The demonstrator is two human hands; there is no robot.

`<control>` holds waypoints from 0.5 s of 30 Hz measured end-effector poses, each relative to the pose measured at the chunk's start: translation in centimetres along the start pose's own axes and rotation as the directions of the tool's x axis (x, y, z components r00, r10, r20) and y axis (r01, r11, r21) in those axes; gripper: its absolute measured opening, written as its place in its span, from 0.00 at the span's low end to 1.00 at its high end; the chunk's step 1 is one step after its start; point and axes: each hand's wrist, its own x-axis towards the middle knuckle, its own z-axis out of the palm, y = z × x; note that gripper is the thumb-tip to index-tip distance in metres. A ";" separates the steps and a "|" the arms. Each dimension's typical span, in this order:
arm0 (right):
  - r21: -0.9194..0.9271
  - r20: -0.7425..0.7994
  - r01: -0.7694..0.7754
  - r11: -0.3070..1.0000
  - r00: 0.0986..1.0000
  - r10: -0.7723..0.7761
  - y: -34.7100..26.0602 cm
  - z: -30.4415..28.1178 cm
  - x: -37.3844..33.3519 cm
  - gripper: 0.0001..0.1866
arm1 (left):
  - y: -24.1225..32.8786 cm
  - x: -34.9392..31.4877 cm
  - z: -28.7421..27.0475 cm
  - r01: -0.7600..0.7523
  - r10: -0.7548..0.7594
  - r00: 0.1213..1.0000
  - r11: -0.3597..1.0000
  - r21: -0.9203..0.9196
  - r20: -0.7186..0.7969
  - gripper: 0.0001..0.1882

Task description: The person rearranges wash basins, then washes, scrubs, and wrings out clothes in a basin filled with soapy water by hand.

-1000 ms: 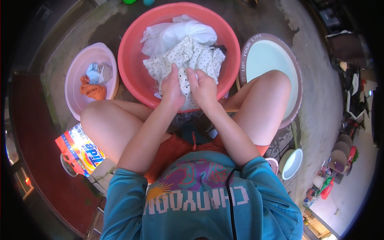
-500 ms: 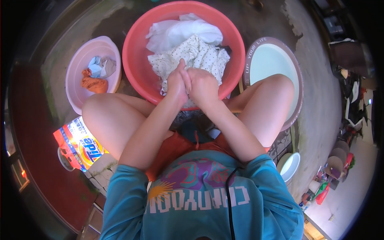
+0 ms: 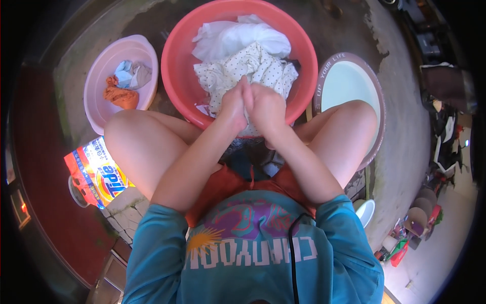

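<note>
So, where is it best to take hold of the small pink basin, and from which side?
Grip the pink basin by its bare rim on the person's near-left side, probably coming from above: the rim is exposed all round, and the orange cloth and blue cloth lie inside.

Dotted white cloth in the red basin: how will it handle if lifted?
Likely floppy: the dotted cloth lies crumpled in folds in the red basin. Probably wet, so heavy and clingy, since both hands, left hand and right hand, squeeze it together. Not fragile.

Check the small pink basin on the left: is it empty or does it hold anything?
Not empty. The pink basin holds an orange cloth and a pale blue-grey cloth, both bunched up. Whether there is water in it, cannot tell.
</note>
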 end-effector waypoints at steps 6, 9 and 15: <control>-0.048 0.023 -0.012 0.999 1.000 0.013 0.1 0.1 0.5 0.16 | 0.9 -1.5 1.3 0.022 -0.022 1.000 1.000 -0.014 0.007 0.19; -0.048 0.013 0.142 0.989 0.990 -0.142 -0.1 0.1 -0.8 0.17 | 0.7 -0.5 -0.3 0.086 -0.055 0.979 0.985 -0.152 0.194 0.21; -0.038 -0.038 0.247 0.968 0.968 -0.248 -1.5 0.1 -1.1 0.19 | 0.6 0.0 -0.5 0.024 -0.016 0.997 0.994 -0.105 0.076 0.20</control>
